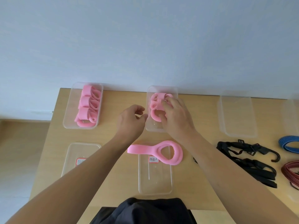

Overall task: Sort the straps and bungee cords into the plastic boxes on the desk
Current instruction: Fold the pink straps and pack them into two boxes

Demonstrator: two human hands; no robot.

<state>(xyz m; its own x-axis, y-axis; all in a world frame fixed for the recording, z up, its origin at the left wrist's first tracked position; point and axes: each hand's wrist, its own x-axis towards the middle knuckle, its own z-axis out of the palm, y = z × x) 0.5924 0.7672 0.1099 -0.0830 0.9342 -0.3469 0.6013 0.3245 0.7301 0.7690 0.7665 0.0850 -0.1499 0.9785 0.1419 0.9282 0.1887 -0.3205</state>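
wooden desk (205, 110) carries clear plastic boxes (155, 183), black straps (262, 175), coloured cords (288, 147).

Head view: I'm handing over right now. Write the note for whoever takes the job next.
Left hand: loosely curled, holding nothing, beside the middle back box.
Right hand: on the rolled pink straps inside that box; grip unclear.
Done: left back box holds pink rolls.
Left: loose pink strap, black hooked straps, blue cord and red cord lie on the desk; right back box is empty.
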